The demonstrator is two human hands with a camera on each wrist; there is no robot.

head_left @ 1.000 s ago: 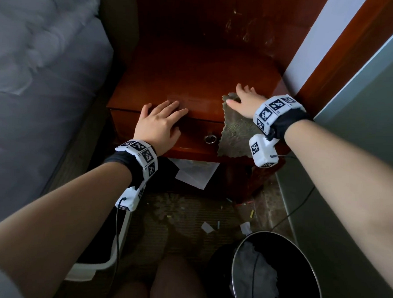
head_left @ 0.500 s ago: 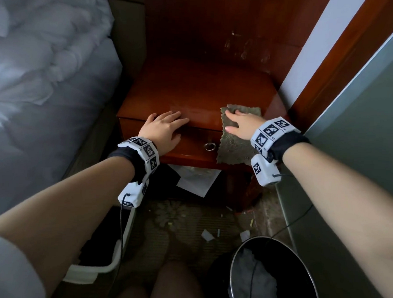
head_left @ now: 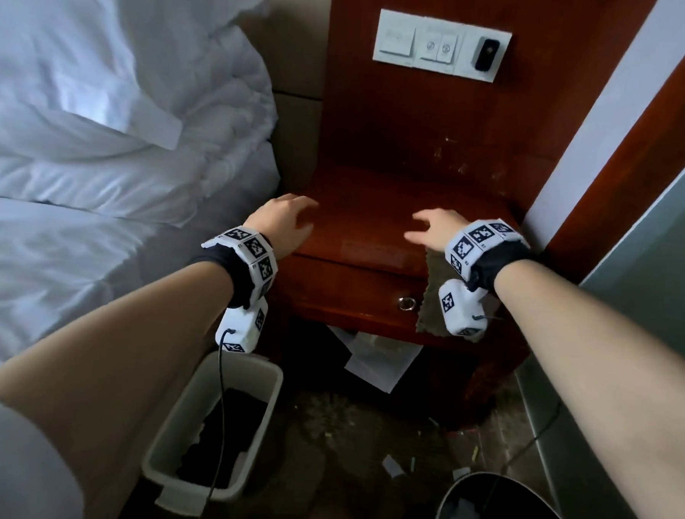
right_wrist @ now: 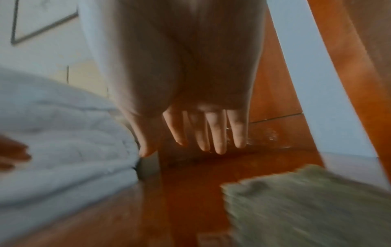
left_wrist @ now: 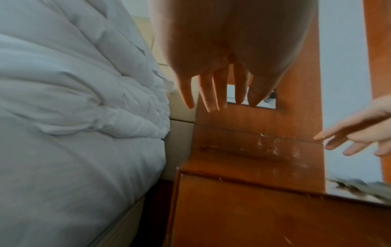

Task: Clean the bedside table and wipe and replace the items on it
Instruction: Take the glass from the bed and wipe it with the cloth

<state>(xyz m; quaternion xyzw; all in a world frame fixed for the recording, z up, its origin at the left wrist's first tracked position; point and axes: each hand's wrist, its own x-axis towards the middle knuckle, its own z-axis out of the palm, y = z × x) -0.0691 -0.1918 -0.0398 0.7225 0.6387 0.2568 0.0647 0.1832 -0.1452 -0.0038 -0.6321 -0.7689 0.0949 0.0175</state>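
Now both hands are lifted off the bedside table — half a second ago the right hand pressed flat on the cleaning cloth and the left hand rested on the front edge of the tabletop. The right hand (head_left: 433,232) hovers above the tabletop (head_left: 375,217) with fingers spread and relaxed, grasping nothing; the right wrist view confirms straight, empty fingers (right_wrist: 217,133). The left hand (head_left: 285,220) hangs over the tabletop's left front corner, likewise released, its fingers (left_wrist: 213,90) loosely extended and holding nothing.

The cleaning cloth (head_left: 430,299) — olive-grey, with pinked edges — remains where it was pressed: part lying on the right front of the tabletop, part draped down over the drawer front beside the ring pull (head_left: 407,303). It is no longer held down by either hand.

The head view has also tilted upward, so that the wall switch panel (head_left: 441,46) and the white pillow (head_left: 85,67) on the bed appear. No items are visible on the tabletop. Papers (head_left: 375,360) lie in the open space beneath the drawer, scraps litter the carpet, and a white bin (head_left: 255,385) and a dark round bin (head_left: 480,484) stand on the floor.

Judged from this state, the wiping pass on the tabletop appears to be finished or paused; replacing the items is not yet done, and where those items are cannot be told.
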